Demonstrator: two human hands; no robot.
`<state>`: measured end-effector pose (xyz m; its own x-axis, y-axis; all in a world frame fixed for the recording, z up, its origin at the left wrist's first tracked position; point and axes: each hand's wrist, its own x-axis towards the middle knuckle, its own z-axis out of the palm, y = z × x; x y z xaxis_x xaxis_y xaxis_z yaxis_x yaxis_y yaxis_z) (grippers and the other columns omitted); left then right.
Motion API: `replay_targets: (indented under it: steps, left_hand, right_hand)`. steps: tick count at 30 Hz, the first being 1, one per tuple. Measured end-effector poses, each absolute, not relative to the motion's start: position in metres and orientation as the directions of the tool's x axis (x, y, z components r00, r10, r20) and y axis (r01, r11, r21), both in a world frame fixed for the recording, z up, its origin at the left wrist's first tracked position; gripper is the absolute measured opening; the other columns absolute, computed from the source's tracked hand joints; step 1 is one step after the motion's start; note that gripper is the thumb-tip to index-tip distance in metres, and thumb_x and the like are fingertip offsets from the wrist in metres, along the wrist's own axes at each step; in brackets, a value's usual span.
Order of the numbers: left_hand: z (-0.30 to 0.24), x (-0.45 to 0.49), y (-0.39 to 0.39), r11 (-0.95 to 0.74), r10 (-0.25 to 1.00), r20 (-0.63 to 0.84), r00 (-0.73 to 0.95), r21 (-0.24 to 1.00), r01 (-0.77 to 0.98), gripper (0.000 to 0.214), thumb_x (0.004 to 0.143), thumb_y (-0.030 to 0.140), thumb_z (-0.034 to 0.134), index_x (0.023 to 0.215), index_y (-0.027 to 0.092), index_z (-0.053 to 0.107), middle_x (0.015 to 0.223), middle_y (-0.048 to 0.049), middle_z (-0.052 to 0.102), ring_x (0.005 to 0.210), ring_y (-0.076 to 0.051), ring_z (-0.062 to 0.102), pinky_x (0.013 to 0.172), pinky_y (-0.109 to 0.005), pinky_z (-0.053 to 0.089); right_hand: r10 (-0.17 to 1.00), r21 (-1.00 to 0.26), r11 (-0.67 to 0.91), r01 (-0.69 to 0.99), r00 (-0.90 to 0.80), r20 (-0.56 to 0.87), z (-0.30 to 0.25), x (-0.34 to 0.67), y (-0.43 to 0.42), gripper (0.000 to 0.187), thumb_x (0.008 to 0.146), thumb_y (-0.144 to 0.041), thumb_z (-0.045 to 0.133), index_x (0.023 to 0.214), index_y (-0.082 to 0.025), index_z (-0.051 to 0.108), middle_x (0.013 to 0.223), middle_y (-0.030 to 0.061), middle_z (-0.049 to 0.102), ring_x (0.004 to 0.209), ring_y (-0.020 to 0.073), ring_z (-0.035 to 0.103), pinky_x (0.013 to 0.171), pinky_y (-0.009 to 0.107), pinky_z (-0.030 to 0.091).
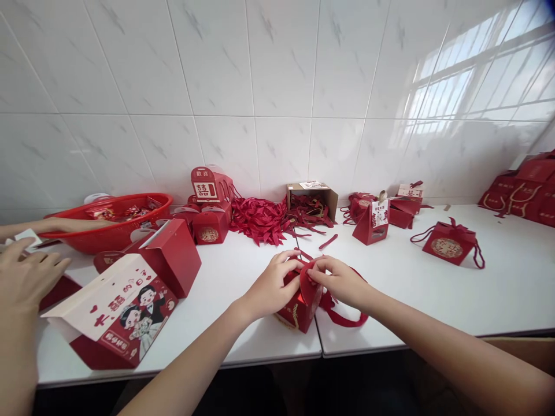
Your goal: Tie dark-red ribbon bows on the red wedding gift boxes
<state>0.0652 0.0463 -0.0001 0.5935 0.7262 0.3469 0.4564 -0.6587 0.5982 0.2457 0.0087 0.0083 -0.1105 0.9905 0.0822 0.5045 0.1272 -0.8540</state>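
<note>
A small red gift box (299, 309) with a gold emblem stands on the white table (498, 289) near its front edge. My left hand (273, 286) grips the box's top from the left. My right hand (340, 280) pinches a red flap (310, 283) at the top of the same box from the right. A red ribbon handle (344, 318) loops out from the box onto the table under my right wrist.
Another person's hands (26, 271) work at the far left beside a red basket (108, 234) of sweets. A large printed red box (117, 312) lies at the front left. Red ribbons (260, 219), a cardboard box (312, 199) and several finished red boxes line the tiled wall.
</note>
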Motion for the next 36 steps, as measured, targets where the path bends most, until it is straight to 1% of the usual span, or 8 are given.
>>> replay_targets:
  steps: [5, 8, 13, 18, 22, 29, 33, 36]
  left_hand:
    - [-0.003, 0.072, 0.049, -0.683, 0.721, 0.489, 0.491, 0.622, 0.384, 0.016, 0.085, 0.019, 0.05, 0.08, 0.02, 0.065, 0.119, -0.0078, 0.059, 0.114, -0.022, 0.056, 0.097, -0.035, 0.048]
    - [0.001, 0.074, 0.051, -0.688, 0.725, 0.59, 0.356, 0.641, 0.34, 0.014, 0.086, 0.021, 0.049, 0.086, 0.02, 0.063, 0.111, -0.0082, 0.061, 0.106, -0.02, 0.059, 0.083, -0.03, 0.054]
    - [0.017, 0.068, 0.047, -0.775, 0.613, 0.759, 0.219, 0.523, 0.356, 0.013, 0.087, 0.022, 0.05, 0.091, 0.02, 0.062, 0.103, -0.0069, 0.063, 0.1, -0.019, 0.06, 0.085, -0.032, 0.053]
    - [0.022, 0.049, 0.042, -0.645, 0.763, 0.494, 0.416, 0.541, 0.54, 0.02, 0.082, 0.031, 0.059, 0.101, 0.023, 0.064, 0.102, -0.0046, 0.067, 0.094, -0.021, 0.062, 0.082, -0.035, 0.051]
    - [0.011, 0.04, 0.045, -0.533, 0.846, 0.397, 0.357, 0.661, 0.528, 0.021, 0.088, 0.033, 0.048, 0.09, 0.021, 0.066, 0.09, -0.0033, 0.07, 0.078, -0.018, 0.064, 0.069, -0.029, 0.051]
    - [-0.005, 0.033, 0.051, -0.386, 0.921, 0.341, 0.187, 0.861, 0.331, 0.027, 0.084, 0.04, 0.053, 0.095, 0.017, 0.063, 0.086, -0.0057, 0.069, 0.07, -0.018, 0.063, 0.063, -0.029, 0.052]
    - [-0.006, 0.03, 0.046, -0.371, 0.925, 0.331, 0.188, 0.893, 0.256, 0.026, 0.084, 0.039, 0.054, 0.095, 0.017, 0.061, 0.084, -0.0054, 0.069, 0.07, -0.018, 0.064, 0.062, -0.028, 0.052]
    - [-0.005, 0.031, 0.042, -0.372, 0.925, 0.333, 0.185, 0.896, 0.243, 0.023, 0.084, 0.037, 0.054, 0.094, 0.017, 0.06, 0.081, -0.0045, 0.069, 0.067, -0.016, 0.063, 0.061, -0.026, 0.051]
  right_hand:
    - [0.957, -0.728, 0.242, 0.641, -0.035, 0.288, 0.01, 0.247, 0.008, 0.017, 0.081, -0.037, 0.054, 0.085, -0.021, 0.057, 0.099, 0.0078, 0.062, 0.097, 0.0244, 0.057, 0.085, 0.039, 0.045]
    - [0.933, -0.769, 0.332, 0.546, -0.073, 0.352, 0.014, 0.247, 0.012, 0.033, 0.084, -0.04, 0.054, 0.111, -0.022, 0.055, 0.12, 0.0083, 0.058, 0.115, 0.0237, 0.051, 0.098, 0.04, 0.039]
    - [0.919, -0.856, 0.384, 0.346, -0.233, 0.318, 0.033, 0.241, 0.017, 0.026, 0.085, -0.041, 0.055, 0.08, -0.017, 0.064, 0.082, 0.004, 0.066, 0.077, 0.0177, 0.059, 0.076, 0.033, 0.047]
    - [0.823, -0.823, 0.567, -0.01, -0.004, 0.567, 0.081, 0.253, -0.007, 0.018, 0.084, -0.036, 0.061, 0.076, -0.02, 0.061, 0.071, -0.0012, 0.058, 0.067, 0.0122, 0.053, 0.065, 0.027, 0.043]
    - [0.742, -0.736, 0.67, -0.094, 0.098, 0.663, 0.105, 0.261, -0.02, 0.016, 0.086, -0.032, 0.057, 0.074, -0.021, 0.056, 0.07, -0.0016, 0.054, 0.067, 0.0124, 0.051, 0.065, 0.027, 0.042]
    - [0.951, -0.863, 0.298, 0.408, -0.199, 0.235, 0.046, 0.228, 0.021, 0.017, 0.082, -0.031, 0.051, 0.072, -0.018, 0.054, 0.083, 0.0025, 0.053, 0.081, 0.0175, 0.05, 0.074, 0.031, 0.04]
    - [0.98, -0.901, 0.129, 0.414, -0.195, 0.051, 0.022, 0.22, 0.036, 0.02, 0.083, -0.034, 0.047, 0.071, -0.019, 0.05, 0.078, 0.0015, 0.053, 0.073, 0.0163, 0.05, 0.067, 0.029, 0.039]
    - [0.976, -0.908, 0.129, 0.4, -0.214, 0.044, 0.02, 0.221, 0.037, 0.019, 0.082, -0.033, 0.047, 0.071, -0.019, 0.05, 0.079, 0.0016, 0.053, 0.073, 0.016, 0.05, 0.067, 0.028, 0.039]
